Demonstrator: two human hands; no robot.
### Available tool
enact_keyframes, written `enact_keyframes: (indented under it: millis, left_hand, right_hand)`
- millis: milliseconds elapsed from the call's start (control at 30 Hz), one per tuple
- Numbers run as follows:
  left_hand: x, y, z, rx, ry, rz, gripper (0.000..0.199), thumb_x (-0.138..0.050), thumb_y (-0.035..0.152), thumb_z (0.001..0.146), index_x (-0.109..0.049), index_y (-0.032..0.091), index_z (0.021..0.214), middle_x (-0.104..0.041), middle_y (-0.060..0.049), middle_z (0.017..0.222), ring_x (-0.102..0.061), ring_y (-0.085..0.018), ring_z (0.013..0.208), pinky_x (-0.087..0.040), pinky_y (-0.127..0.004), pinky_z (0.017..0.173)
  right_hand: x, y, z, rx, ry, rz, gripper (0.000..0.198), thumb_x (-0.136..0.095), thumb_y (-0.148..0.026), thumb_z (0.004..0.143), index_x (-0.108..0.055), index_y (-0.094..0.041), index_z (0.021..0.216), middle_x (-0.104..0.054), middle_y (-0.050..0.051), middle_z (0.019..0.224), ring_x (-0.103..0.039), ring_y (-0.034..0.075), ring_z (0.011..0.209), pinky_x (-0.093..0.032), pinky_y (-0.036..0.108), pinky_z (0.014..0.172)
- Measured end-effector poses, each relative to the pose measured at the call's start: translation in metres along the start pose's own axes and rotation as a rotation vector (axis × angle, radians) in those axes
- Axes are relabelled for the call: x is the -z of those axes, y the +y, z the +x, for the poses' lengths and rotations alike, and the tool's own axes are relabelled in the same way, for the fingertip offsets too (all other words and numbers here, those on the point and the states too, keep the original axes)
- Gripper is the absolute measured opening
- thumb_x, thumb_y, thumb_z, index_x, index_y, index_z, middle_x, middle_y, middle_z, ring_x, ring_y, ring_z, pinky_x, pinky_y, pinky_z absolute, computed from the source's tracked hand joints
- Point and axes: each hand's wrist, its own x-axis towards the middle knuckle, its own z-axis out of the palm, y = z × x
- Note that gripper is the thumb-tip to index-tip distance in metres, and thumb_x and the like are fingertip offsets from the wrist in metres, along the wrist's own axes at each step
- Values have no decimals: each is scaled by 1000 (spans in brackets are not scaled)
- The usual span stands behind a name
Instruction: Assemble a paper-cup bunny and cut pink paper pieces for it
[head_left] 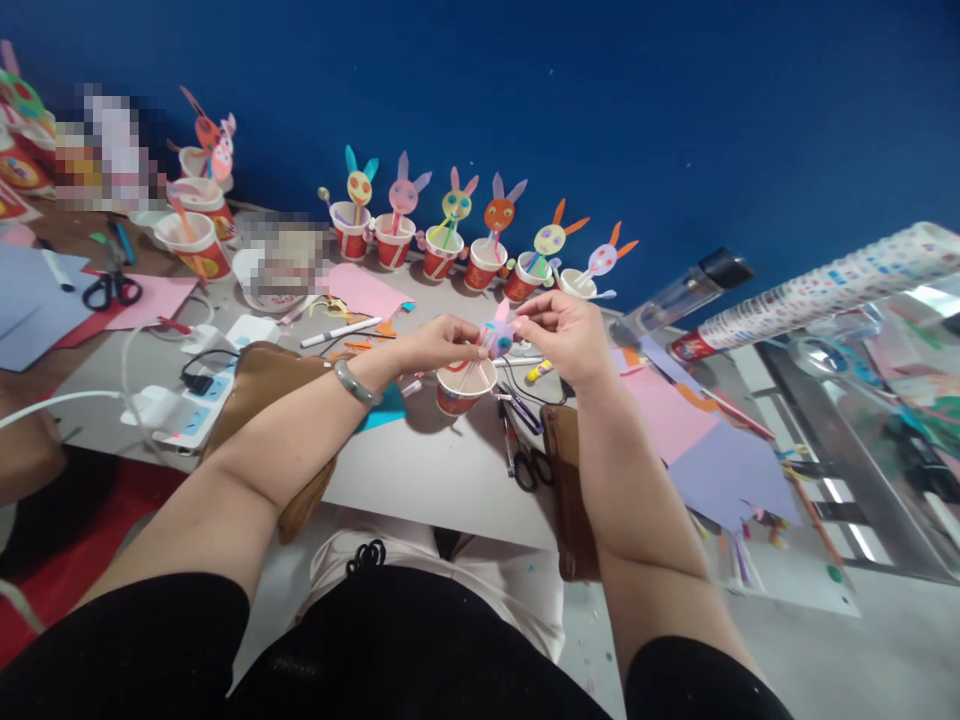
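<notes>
1. A person's left hand [454, 340] is pinching the left edge of a pale purple paper rabbit head [498, 340] between thumb and fingers; a bracelet [352, 382] is circling that wrist.
2. The right hand [561, 328] is meeting the head's right edge, thumb and forefinger narrowed together, other fingers curling loosely. Whether they are gripping the head itself or a small piece, I cannot tell.
3. The head is sitting between both hands, showing a blue-green eye and a pink ear [502, 311] pointing up.
4. Just below the hands, a red and white paper cup [457, 402] is standing upright, with thin sticks leaning inside it.
5. Below the right hand, black-handled scissors [527, 484] are lying beside some pens; a yellow tube [538, 372] is lying closer to that hand.
6. Left of the left hand, a white marker [341, 332] is lying near paper scraps [361, 346], with pink paper [367, 288] beyond.
7. Beyond both hands, six cups with rabbit figures [455, 205] are standing in a row before a blue wall [480, 90].
8. Right of the right hand, pink and purple sheets [731, 470] are overlapping.
</notes>
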Motion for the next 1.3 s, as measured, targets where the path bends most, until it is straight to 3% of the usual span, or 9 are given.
enact_keyframes:
  millis: [233, 400, 467, 600, 667, 767, 933, 1133, 1300]
  left_hand:
    - [-1, -3, 1, 17, 46, 53, 23, -69, 35, 81, -72, 12, 77, -57, 1, 64, -48, -8, 58, -35, -23, 55]
    - [-4, -7, 2, 3, 102, 25, 23, -71, 36, 81, -72, 13, 76, -59, 0, 65, -51, -9, 61, -37, -23, 56]
    - [-5, -7, 2, -2, 124, -5, 23, -73, 36, 80, -73, 14, 77, -63, -1, 67, -55, -10, 63, -40, -23, 57]
    - [-6, -5, 3, -14, 181, -50, 26, -77, 40, 78, -73, 14, 78, -68, -3, 71, -60, -13, 68, -44, -25, 61]
    - [-6, -4, 4, -11, 185, -67, 27, -79, 40, 76, -72, 13, 76, -68, -3, 72, -61, -13, 69, -45, -25, 62]
    - [-6, -3, 4, 16, 180, -105, 26, -79, 38, 76, -73, 13, 77, -70, -4, 75, -61, -13, 70, -46, -24, 63]
    - [-8, -4, 3, 107, 145, -170, 25, -77, 35, 76, -76, 12, 85, -72, -5, 80, -64, -13, 73, -48, -25, 66]
    - [-11, -3, 1, 150, 117, -113, 21, -77, 33, 77, -74, 12, 81, -69, -3, 70, -61, -12, 65, -46, -24, 60]
    - [-12, -1, 1, 178, 133, -71, 14, -73, 26, 80, -73, 12, 77, -66, -1, 65, -58, -11, 61, -46, -25, 61]
  right_hand:
    - [1, 12, 5, 15, 126, 75, 20, -82, -28, 68, -68, -22, 81, -73, 1, 70, -74, 20, 66, -61, 33, 63]
    - [-3, 29, 6, 12, 263, 204, 24, -77, -38, 76, -65, -24, 91, -75, 0, 77, -72, 17, 64, -61, 32, 64]
    - [-3, 34, 7, -29, 215, 247, 28, -77, -42, 76, -65, -24, 95, -75, 0, 79, -71, 15, 65, -60, 30, 66]
    - [-4, 36, 5, -110, -71, 253, 37, -86, -45, 65, -70, -20, 87, -74, 1, 80, -69, 15, 70, -58, 29, 69]
    - [-5, 35, 4, -106, -142, 203, 36, -87, -46, 64, -70, -19, 80, -73, 0, 77, -66, 14, 68, -56, 29, 67]
    - [-7, 34, 2, -44, -111, 107, 30, -83, -45, 70, -68, -19, 73, -68, -1, 69, -60, 14, 63, -52, 29, 64]
    - [-5, 32, 1, 15, 87, 87, 23, -76, -40, 76, -62, -23, 73, -63, -2, 66, -57, 14, 60, -49, 29, 58]
    - [-8, 24, -5, -21, -1, 213, 28, -83, -41, 71, -61, -23, 73, -62, -2, 68, -57, 12, 59, -49, 28, 58]
    - [-10, 20, -6, -28, 4, 223, 34, -82, -49, 69, -59, -25, 73, -62, -2, 69, -57, 14, 62, -50, 30, 59]
